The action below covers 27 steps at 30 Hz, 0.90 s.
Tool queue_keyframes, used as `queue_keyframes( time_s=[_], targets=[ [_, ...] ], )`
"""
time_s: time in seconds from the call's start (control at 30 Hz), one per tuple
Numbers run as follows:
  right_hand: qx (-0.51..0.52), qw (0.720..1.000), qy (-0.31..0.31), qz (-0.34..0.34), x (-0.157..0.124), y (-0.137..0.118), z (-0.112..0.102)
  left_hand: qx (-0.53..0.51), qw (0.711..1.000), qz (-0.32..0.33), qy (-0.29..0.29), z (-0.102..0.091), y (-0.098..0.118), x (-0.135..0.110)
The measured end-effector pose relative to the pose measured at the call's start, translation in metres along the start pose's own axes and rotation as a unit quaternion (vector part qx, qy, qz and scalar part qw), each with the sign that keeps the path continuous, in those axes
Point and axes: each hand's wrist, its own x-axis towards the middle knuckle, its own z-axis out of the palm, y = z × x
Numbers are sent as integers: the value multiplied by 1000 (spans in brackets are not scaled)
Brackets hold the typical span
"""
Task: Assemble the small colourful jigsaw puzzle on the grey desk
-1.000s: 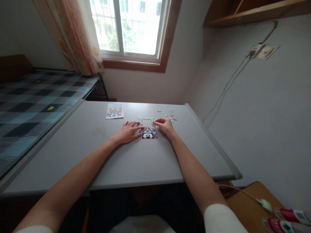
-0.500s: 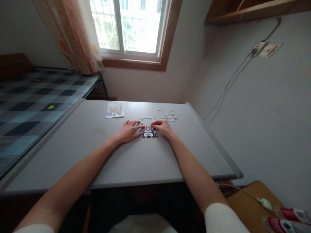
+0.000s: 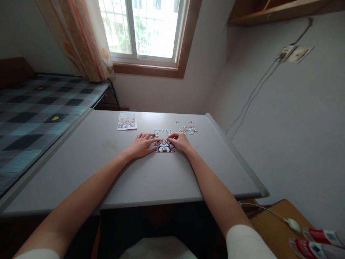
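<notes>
A partly assembled jigsaw puzzle lies flat on the table, with a blue cartoon face along its near edge and a gap within its upper part. My left hand rests with fingers spread on the puzzle's left side. On the right side, my right hand pinches a small puzzle piece, mostly hidden by the fingertips, at the edge of the gap. Loose puzzle pieces are scattered beyond my right hand. A printed reference picture lies at the back left.
The grey-white table has a raised rim on its right side. A bed with a checked cover stands at left. Two bottles with red labels and a white charger rest on a wooden surface at lower right.
Both hands stay nearly in place at the puzzle. The whole view has shifted very slightly.
</notes>
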Motion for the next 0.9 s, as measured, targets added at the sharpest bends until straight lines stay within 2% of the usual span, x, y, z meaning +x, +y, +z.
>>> queue_keyframes(
  time_s=[0.57,0.9],
  targets=[
    [-78,997,7,-14,-2,-2,1,0,1000,-2,2,1,0,0],
    [-78,997,7,-14,-1,-1,2,-2,1000,-2,2,1,0,0]
  ],
)
